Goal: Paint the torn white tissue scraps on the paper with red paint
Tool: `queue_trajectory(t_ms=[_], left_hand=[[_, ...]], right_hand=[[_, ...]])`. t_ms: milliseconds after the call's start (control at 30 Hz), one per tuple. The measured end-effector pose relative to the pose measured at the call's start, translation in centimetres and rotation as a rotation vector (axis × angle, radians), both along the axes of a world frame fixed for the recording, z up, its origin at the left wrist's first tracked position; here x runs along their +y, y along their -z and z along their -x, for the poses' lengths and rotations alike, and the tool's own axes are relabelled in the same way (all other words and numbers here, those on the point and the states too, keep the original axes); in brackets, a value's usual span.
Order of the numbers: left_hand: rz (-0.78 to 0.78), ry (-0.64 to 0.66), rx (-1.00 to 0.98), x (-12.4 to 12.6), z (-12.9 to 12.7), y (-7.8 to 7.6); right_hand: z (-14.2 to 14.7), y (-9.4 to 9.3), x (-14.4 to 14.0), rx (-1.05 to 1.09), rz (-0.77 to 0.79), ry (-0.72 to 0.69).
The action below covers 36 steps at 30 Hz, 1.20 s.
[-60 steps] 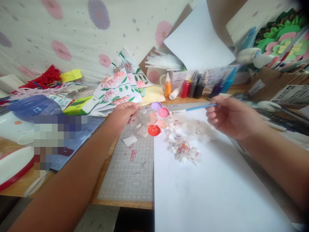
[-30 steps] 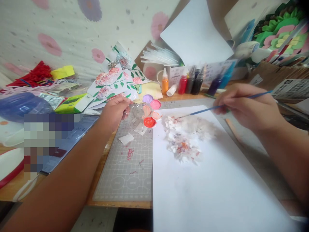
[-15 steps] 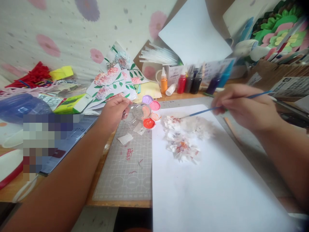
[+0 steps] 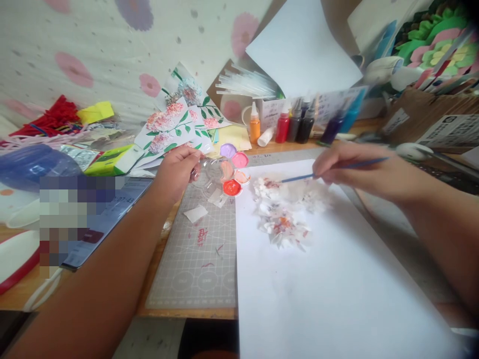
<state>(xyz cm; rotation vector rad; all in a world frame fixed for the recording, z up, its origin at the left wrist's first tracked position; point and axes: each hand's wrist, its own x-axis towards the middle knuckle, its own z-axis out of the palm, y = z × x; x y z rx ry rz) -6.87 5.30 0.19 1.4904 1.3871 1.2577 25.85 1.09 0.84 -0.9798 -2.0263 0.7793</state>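
My right hand [image 4: 348, 167] is closed around a blue paintbrush [image 4: 299, 178], whose tip reaches the upper left of several ruffled white paper flowers [image 4: 286, 227]. The flowers lie on a white sheet of paper [image 4: 322, 289] and carry dabs of orange, red-brown and purple. Between the thumb and fingers of my left hand [image 4: 179, 169] is the left edge of a clear plastic paint palette [image 4: 209, 182]. Purple, pink, peach and orange-red paint fill its wells on the right side.
Beneath the paper lies a grey cutting mat [image 4: 187, 259] with small paper scraps [image 4: 195, 214]. Paint bottles [image 4: 282, 127] line the back, beside flower pictures [image 4: 168, 127]. A tablet [image 4: 108, 219] is on the left, a cardboard box [image 4: 441, 119] on the right.
My right hand has shifted left and slightly down, bringing the brush shaft lower over the flowers. The left hand and palette stay nearly in place.
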Motion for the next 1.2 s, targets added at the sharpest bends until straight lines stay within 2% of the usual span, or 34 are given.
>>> queue_trajectory(t_ms=[67,267,500,633,733,867,967,1200], left_hand=[[0.005,0.001,0.008,0.0,0.0,0.0],[-0.024,-0.004,0.01,0.1,-0.1,0.3],[-0.017,-0.018,0.011,0.2,0.1,0.5],[-0.011,-0.007,0.024,0.0,0.0,0.4],[-0.018,0.01,0.043,-0.2,-0.2,0.2],[-0.019,0.019,0.034,-0.3,-0.3,0.1],[-0.021,0.039,0.028,-0.3,-0.3,0.2],[-0.027,-0.009,0.033,0.3,0.0,0.5]], right_hand=[[-0.1,0.2,0.2,-0.028,0.063,-0.038],[-0.9,0.5,0.7,0.072,0.133,-0.019],[-1.5,0.3,0.8,0.081,0.119,-0.015],[-1.4,0.3,0.8,0.133,0.07,0.002],[-1.3,0.3,0.6,0.091,0.069,-0.033],[-0.5,0.4,0.3,0.136,-0.019,-0.039],[0.4,0.5,0.0,0.047,-0.024,-0.092],[1.1,0.3,-0.5,-0.069,-0.102,-0.155]])
